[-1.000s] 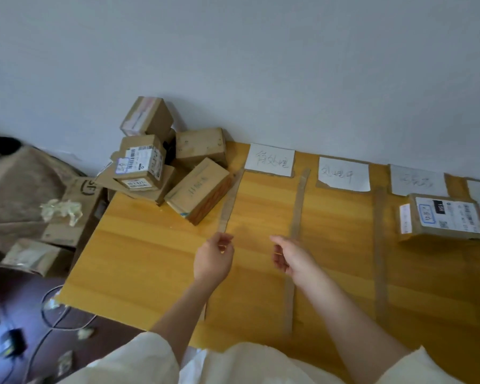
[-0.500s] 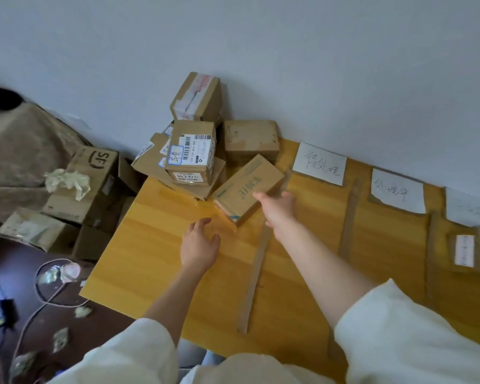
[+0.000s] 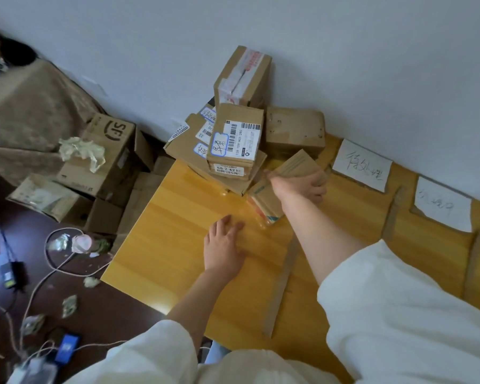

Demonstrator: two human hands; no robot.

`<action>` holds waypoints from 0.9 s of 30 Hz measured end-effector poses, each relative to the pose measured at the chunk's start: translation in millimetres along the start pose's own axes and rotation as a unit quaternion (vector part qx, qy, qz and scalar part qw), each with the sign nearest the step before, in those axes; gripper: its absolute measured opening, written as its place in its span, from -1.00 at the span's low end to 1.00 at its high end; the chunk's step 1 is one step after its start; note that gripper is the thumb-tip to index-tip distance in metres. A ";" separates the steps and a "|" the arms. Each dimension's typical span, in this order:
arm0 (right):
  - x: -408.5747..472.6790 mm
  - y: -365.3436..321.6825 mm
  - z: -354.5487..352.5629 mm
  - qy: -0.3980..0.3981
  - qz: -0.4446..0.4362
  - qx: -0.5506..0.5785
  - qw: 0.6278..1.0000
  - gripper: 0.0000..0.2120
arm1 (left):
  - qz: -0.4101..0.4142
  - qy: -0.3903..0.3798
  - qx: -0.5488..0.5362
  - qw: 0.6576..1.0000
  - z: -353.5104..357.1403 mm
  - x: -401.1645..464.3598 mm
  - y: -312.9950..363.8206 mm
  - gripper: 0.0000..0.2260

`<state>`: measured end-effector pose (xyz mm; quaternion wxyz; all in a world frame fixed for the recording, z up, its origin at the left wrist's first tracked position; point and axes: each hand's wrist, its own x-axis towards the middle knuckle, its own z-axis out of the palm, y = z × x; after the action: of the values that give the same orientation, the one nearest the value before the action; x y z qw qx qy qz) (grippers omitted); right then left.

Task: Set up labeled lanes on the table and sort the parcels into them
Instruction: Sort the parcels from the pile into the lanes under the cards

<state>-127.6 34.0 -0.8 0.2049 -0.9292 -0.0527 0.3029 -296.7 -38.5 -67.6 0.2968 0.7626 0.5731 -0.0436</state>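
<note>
Wooden table (image 3: 178, 245), right hand (image 3: 297, 187) gripping flat parcel (image 3: 263, 200), tilted lengthwise toward wall

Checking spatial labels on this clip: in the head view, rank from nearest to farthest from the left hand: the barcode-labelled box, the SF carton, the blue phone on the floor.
From the left hand:
1. Barcode-labelled box, on the pile ahead.
2. SF carton, off the table's left edge.
3. Blue phone, on the floor, lower left.

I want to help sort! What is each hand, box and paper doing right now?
right hand: grips the flat brown parcel.
flat brown parcel: tilted, one end lifted.
left hand: flat on the table, fingers spread.
parcel pile: stacked by the wall.
lane labels: lying flat along the wall.
cardboard strip: lying flat on the table.
</note>
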 end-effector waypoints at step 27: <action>-37.9 112.9 -109.5 -0.331 0.011 0.498 0.802 -0.68 | -0.067 -0.086 -0.468 0.877 -35.7 -19.2 47.4 -0.69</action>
<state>-97.3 -115.4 53.4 0.6059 -0.5433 0.0514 0.5789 -270.4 -44.8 -11.5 0.6641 0.4877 0.5480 0.1445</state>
